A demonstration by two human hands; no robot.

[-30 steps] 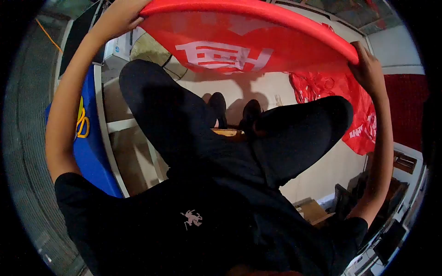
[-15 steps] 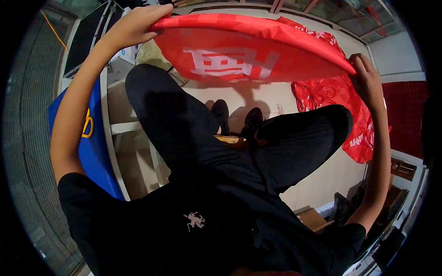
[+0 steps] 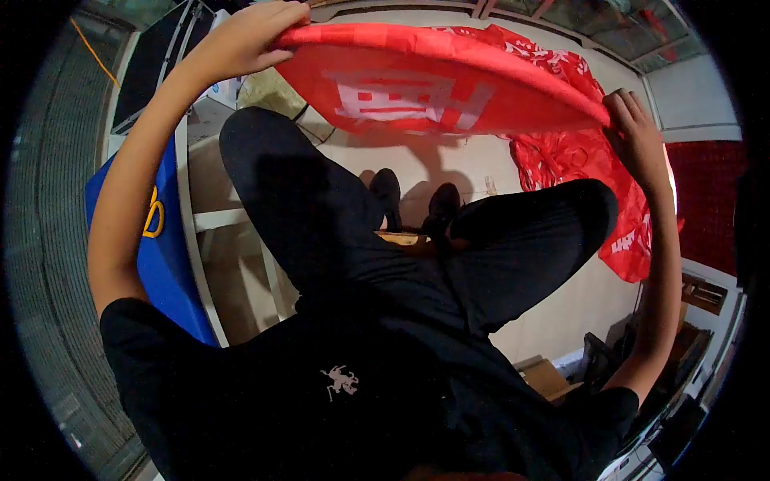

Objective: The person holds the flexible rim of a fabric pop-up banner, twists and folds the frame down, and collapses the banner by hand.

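Note:
A red fabric piece (image 3: 417, 88) with large white lettering is stretched between my two hands, above the floor and beyond my knees. Its upper edge looks thick and rounded, bowing slightly upward. At the upper left, my left hand (image 3: 261, 36) grips one end of that edge, thumb below and fingers over the top. My right hand (image 3: 635, 132) has its fingers closed round the opposite end at the upper right. More red fabric with white print (image 3: 569, 164) lies crumpled on the floor behind and below the right end.
My dark-clad knees are spread, with shoes (image 3: 385, 192) on the pale floor between them. Left are a blue case (image 3: 160, 264) with a yellow handle and a pale frame (image 3: 220, 219). Cardboard (image 3: 545, 378) lies lower right; glazed panels (image 3: 618, 32) stand at the back.
The ends of the red fabric piece have shifted slightly inward with my hands, bringing them a little closer together. Both hands keep their hold.

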